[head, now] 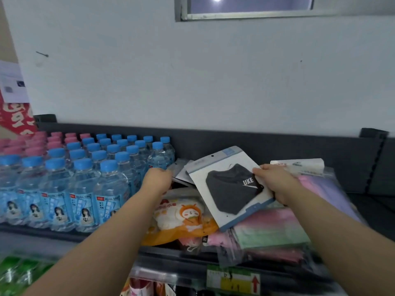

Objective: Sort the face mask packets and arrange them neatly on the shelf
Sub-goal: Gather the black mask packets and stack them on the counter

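A white and blue packet with a dark grey mask [229, 189] is tilted above the pile; my right hand [275, 182] grips its right edge, thumb on top. My left hand [157, 178] reaches to the back of the pile and touches flat packets [181, 171] lying there; its fingertips are hidden, so a grip cannot be made out. Below lie an orange cartoon packet [183, 218], pink and green mask packets [269, 229] and a clear packet of purple and pink masks [324, 189]. All rest on a dark shelf [277, 144].
Rows of water bottles with blue caps [85, 180] fill the shelf's left part, pink-capped ones [32, 144] behind them. A white box [299, 164] lies at the back right. A price label [233, 280] hangs on the shelf's front edge, with green items [19, 272] lower left.
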